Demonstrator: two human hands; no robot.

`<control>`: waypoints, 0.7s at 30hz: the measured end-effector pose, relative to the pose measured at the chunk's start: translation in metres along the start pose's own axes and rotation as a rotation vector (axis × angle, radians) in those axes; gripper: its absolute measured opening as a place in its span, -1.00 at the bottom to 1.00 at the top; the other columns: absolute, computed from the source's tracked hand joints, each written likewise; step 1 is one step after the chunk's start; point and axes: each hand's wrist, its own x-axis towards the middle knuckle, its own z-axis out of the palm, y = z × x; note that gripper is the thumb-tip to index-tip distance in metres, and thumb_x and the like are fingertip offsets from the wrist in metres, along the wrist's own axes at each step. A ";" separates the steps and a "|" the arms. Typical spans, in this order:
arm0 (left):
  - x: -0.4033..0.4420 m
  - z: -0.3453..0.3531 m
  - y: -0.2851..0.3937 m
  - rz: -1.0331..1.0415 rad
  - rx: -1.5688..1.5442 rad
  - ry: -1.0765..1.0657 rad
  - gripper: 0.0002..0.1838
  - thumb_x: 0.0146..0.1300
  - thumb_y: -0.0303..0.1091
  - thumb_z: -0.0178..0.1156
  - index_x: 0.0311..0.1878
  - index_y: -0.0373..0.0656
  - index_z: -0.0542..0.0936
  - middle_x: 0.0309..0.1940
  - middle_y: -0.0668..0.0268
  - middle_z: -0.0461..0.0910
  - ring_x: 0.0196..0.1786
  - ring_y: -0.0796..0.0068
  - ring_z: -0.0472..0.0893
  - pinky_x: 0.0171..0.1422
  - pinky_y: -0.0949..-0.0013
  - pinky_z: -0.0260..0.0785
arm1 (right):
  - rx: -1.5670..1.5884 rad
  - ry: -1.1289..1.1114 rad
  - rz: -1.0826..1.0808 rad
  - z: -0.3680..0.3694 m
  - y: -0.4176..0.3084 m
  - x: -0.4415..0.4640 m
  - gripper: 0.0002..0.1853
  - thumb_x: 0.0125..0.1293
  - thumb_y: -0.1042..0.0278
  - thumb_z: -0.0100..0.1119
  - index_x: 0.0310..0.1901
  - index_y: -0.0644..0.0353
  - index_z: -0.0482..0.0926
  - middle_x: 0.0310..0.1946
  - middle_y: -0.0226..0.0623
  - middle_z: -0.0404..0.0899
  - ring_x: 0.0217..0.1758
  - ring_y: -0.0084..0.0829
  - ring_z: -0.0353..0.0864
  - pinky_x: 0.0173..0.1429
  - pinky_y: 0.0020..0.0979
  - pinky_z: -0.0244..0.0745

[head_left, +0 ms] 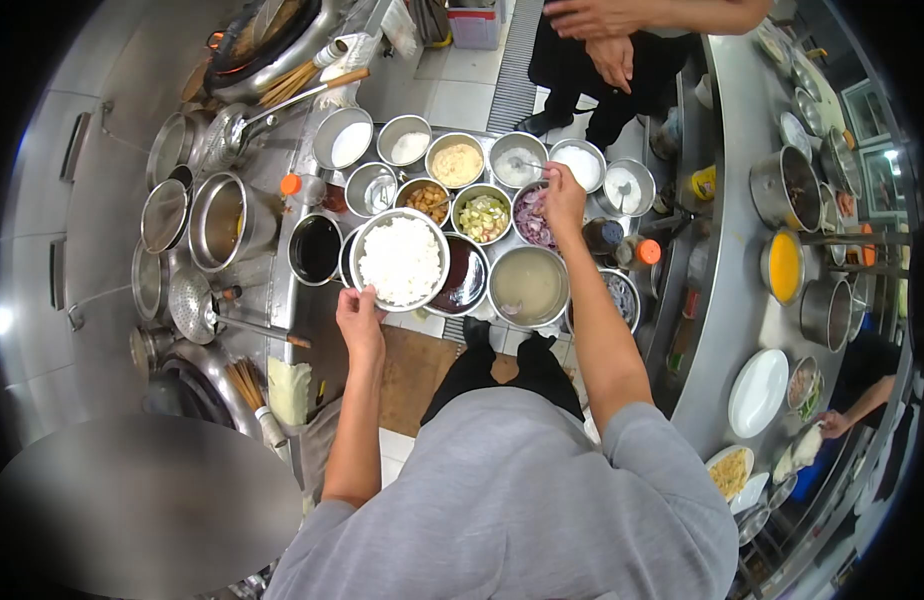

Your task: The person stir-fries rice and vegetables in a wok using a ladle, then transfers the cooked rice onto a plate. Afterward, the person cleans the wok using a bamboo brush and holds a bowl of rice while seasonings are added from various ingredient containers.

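My left hand (360,318) grips the near rim of a steel bowl of white rice-like food (400,260), held above other containers. My right hand (564,205) reaches over the containers, its fingers pinched at the rim area between a bowl of white powder (578,167) and a pot of sliced purple onion (534,215); it seems to hold the thin handle of a spoon (522,165) in a pot of white granules. Near the hands are a pot of chopped green and pale pieces (484,218), a dark red liquid (462,275) and a cloudy liquid (527,287).
A wok (257,45) sits on a burner at upper left, with pots and strainers (192,305) below. A co-worker's hands (607,40) are at the top. Right, a steel counter (717,330) bears pots and plates; another person's hand (834,424) holds a cloth.
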 end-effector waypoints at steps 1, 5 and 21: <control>0.001 -0.002 -0.001 -0.004 0.021 0.003 -0.79 0.34 -0.36 0.23 -0.36 -0.05 0.39 -0.40 0.46 0.49 -0.35 0.70 0.48 -0.34 0.55 0.41 | 0.162 0.000 0.109 0.000 -0.009 -0.002 -0.71 0.50 0.29 -0.04 0.06 0.21 0.61 -0.18 -0.15 0.72 -0.35 -0.34 0.71 -0.43 -0.28 0.56; -0.004 -0.002 0.003 -0.003 -0.014 0.016 -0.79 0.34 -0.35 0.23 -0.37 -0.04 0.39 -0.41 0.47 0.48 -0.37 0.71 0.47 -0.35 0.54 0.40 | 0.199 -0.008 0.054 0.011 0.014 0.010 -0.71 0.51 0.27 -0.05 0.08 0.19 0.60 -0.21 -0.23 0.72 -0.45 -0.50 0.66 -0.63 -0.38 0.45; 0.008 -0.007 -0.001 -0.020 0.021 0.016 -0.79 0.35 -0.34 0.23 -0.36 -0.05 0.39 -0.41 0.47 0.47 -0.37 0.71 0.47 -0.35 0.53 0.42 | 0.152 -0.025 0.066 0.015 0.025 0.013 -0.73 0.50 0.33 -0.07 0.06 0.19 0.59 -0.25 -0.21 0.66 -0.50 -0.49 0.61 -0.58 -0.41 0.51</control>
